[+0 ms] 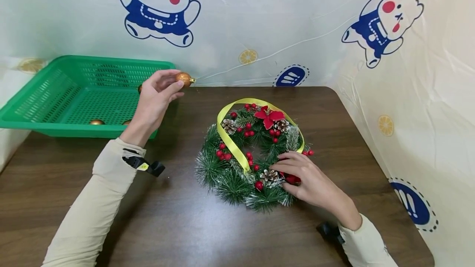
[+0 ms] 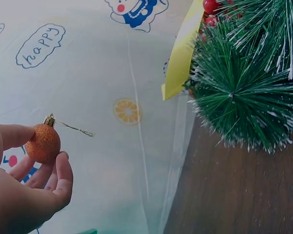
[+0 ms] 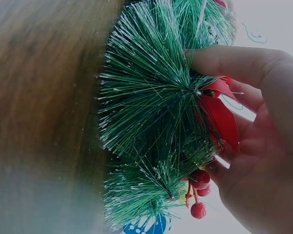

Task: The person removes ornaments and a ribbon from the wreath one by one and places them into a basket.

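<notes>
A copper-orange glitter Christmas bauble [image 1: 183, 79] with a gold cap is pinched between the thumb and fingers of my left hand [image 1: 157, 96], beside the basket's right end. In the left wrist view, a thin gold string trails from the bauble [image 2: 43, 144]. A green Christmas wreath [image 1: 233, 186] lies on the table, decked with red berries, pinecones and a red poinsettia [image 1: 269, 116]. Yellow ribbon [image 1: 233, 149] loops over it. My right hand [image 1: 311, 178] holds the wreath's lower right side, thumb against the needles, fingers by another red flower [image 3: 219, 119], which they partly hide in the head view.
At the left stands a green plastic basket [image 1: 92, 130] with several baubles in it, such as a gold one [image 1: 97, 122]. Brown wooden tabletop [image 1: 178, 226] spreads around the wreath. A printed white sheet [image 1: 230, 19] hangs behind and along the right side.
</notes>
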Available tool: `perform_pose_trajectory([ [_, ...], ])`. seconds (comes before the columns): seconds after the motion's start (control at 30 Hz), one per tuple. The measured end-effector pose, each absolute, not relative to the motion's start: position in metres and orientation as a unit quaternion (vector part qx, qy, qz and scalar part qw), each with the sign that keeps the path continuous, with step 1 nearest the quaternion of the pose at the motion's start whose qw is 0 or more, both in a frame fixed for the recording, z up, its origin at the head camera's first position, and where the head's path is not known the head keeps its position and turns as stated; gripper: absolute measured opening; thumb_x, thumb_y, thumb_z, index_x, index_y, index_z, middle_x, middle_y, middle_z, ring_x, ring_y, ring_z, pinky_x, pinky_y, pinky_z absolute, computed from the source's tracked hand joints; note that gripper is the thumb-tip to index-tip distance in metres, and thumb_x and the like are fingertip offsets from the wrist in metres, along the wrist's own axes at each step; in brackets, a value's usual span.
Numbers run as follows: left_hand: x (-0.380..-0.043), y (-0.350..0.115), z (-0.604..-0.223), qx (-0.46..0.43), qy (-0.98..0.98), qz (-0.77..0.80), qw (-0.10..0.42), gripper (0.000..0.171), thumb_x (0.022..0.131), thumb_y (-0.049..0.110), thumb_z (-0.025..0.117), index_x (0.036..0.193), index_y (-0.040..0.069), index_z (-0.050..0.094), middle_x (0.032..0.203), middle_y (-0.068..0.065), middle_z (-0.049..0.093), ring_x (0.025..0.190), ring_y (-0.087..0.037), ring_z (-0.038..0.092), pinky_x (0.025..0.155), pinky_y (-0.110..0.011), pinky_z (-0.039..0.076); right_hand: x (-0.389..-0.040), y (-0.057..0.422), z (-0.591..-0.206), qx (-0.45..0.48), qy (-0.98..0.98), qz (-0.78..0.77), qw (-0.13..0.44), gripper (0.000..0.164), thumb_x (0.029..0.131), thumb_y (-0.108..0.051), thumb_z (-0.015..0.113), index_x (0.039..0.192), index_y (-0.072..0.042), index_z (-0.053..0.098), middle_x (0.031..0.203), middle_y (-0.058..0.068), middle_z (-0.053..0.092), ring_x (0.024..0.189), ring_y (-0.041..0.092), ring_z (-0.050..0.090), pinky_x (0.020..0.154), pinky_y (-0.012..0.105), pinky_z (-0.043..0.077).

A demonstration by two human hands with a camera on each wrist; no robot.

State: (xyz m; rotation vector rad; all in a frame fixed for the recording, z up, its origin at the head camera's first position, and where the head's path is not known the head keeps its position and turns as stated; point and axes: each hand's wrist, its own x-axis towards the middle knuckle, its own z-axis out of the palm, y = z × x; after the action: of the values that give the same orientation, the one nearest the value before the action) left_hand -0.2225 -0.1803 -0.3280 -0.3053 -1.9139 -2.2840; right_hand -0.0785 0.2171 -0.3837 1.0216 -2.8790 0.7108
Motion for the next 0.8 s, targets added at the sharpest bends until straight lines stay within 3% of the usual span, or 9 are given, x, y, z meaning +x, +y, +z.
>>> perform_pose_trajectory([
  [0.8, -0.198, -0.235, -0.315, -0.086, -0.602, -0.785, 0.116, 0.044, 0.090, 0.005, 0.073, 0.130, -0.002, 0.057, 0.126, -0.012, 0.061, 0.114, -0.024, 0.056, 0.086, -0.024, 0.057, -0.078, 0.216, -0.383, 0.321, -0.919, 0.229, -0.002, 0.043, 0.083, -0.011, 0.078, 0.124, -0.023, 0.071, 0.131, 0.004, 0.062, 0.130, 0.023, 0.047, 0.103, 0.057, 0.045],
])
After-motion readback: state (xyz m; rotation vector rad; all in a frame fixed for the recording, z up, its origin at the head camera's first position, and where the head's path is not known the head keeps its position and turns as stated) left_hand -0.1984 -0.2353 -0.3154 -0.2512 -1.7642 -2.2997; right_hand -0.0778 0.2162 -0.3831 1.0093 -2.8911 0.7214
